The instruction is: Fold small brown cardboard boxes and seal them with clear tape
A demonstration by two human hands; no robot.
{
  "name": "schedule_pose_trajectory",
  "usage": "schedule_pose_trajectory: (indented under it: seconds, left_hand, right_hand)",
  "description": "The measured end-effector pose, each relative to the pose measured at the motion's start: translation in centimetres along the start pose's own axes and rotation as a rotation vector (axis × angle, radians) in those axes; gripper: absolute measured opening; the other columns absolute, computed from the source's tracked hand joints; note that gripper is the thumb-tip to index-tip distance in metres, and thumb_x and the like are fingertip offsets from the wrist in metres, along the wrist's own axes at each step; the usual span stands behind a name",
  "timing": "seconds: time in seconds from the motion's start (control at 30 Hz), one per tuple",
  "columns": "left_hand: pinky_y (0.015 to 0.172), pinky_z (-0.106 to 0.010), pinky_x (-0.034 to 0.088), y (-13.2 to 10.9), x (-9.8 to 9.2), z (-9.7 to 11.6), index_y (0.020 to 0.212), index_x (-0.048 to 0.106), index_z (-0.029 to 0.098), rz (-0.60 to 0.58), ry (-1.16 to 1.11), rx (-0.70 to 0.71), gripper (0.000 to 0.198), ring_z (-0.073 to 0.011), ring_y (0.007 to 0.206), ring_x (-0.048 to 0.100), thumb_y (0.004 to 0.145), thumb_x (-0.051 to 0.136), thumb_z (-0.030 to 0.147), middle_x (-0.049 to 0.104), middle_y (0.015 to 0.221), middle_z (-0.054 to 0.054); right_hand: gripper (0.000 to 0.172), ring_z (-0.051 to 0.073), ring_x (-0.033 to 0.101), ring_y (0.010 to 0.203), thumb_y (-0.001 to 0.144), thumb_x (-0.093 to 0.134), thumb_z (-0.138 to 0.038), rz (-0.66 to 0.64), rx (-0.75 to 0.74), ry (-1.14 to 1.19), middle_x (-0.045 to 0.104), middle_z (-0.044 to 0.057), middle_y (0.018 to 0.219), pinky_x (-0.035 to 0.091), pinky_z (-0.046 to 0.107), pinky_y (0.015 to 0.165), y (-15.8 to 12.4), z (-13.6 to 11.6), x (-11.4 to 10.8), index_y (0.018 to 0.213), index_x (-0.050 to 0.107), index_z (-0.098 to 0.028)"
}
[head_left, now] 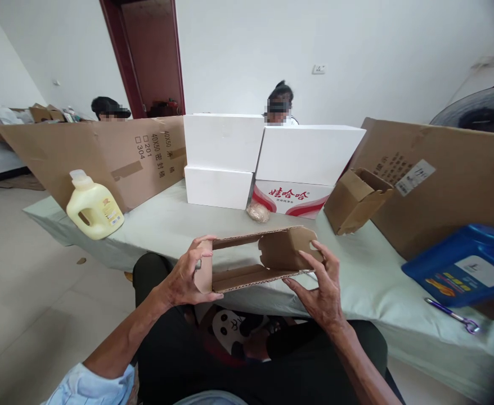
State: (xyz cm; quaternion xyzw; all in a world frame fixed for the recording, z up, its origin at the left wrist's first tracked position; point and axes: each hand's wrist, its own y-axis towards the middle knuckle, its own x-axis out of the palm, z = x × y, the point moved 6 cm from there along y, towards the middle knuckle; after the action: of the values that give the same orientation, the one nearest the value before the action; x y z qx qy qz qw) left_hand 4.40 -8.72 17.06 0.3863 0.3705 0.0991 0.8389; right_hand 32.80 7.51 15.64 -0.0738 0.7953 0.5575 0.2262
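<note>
I hold a small brown corrugated cardboard box point(255, 260) above my lap, at the near edge of the table. It is partly folded, with its flaps loose and its inside open toward me. My left hand point(187, 275) grips its left end, thumb on the near side and fingers curled over the top. On the right end, my right hand point(319, 284) pinches a flap between thumb and fingers.
On the pale-green covered table point(369, 281) stand a cream detergent jug point(94, 207), stacked white foam boxes point(224, 160), a red-printed carton point(291, 198), an open small carton point(354, 199), a blue jug point(462, 264) and a purple tool point(453, 315). Large cardboard sheets point(116, 154) screen two seated people behind.
</note>
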Motion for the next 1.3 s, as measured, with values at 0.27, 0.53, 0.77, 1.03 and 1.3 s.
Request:
schedule_pose_trajectory:
  seconds: [0.27,0.53,0.77,1.03,1.3]
  left_hand:
    - [0.115,-0.053,0.047,-0.1,-0.1,-4.0,0.143,0.040,0.027,0.040,-0.145,-0.255,0.101,-0.0417,0.146,0.053,0.064,0.101,0.038,0.049,0.159,-0.021]
    - [0.116,-0.045,0.049,0.2,0.0,-7.3,0.174,-0.007,0.020,0.023,-0.481,-0.484,0.141,-0.0352,0.139,0.061,0.073,0.088,0.046,0.054,0.160,-0.020]
    - [0.106,-0.040,0.055,-1.2,0.4,-10.9,0.157,0.054,0.017,0.207,-0.547,-0.677,0.093,-0.0326,0.126,0.067,0.071,0.083,0.040,0.070,0.143,-0.013]
    - [0.089,-0.043,0.061,-0.7,-0.9,-12.3,0.099,0.077,0.012,0.426,-0.684,-0.821,0.064,-0.0328,0.095,0.077,0.056,0.097,0.054,0.083,0.096,-0.013]
    - [0.090,-0.045,0.065,-1.0,-3.0,-12.8,0.127,0.073,0.014,0.460,-0.717,-0.868,0.087,-0.0359,0.100,0.080,0.051,0.102,0.047,0.085,0.102,-0.011]
  right_hand:
    - [0.102,0.034,0.062,0.136,0.090,0.083,-0.058,-0.064,0.409,0.352,0.039,0.020,0.171,0.061,0.053,0.101,-2.2,6.4,3.3,0.171,0.024,-0.036]
    - [0.105,0.036,0.062,0.138,0.081,0.087,-0.064,-0.381,0.593,0.596,0.058,0.021,0.158,0.049,0.061,0.113,-2.1,8.9,9.6,0.166,0.037,-0.028]
    - [0.104,0.036,0.064,0.133,0.075,0.089,-0.063,-0.335,0.646,0.516,0.051,0.021,0.162,0.054,0.057,0.105,-1.4,9.7,11.7,0.162,0.044,-0.026]
    - [0.107,0.037,0.062,0.133,0.072,0.088,-0.061,-0.276,0.720,0.495,0.055,0.022,0.157,0.055,0.054,0.102,-1.2,10.4,11.2,0.161,0.045,-0.022]
    - [0.066,0.032,0.072,0.111,0.073,0.087,-0.067,-0.547,0.737,0.815,0.081,0.009,0.107,0.060,0.045,0.097,-1.4,6.2,7.7,0.116,0.081,-0.018]
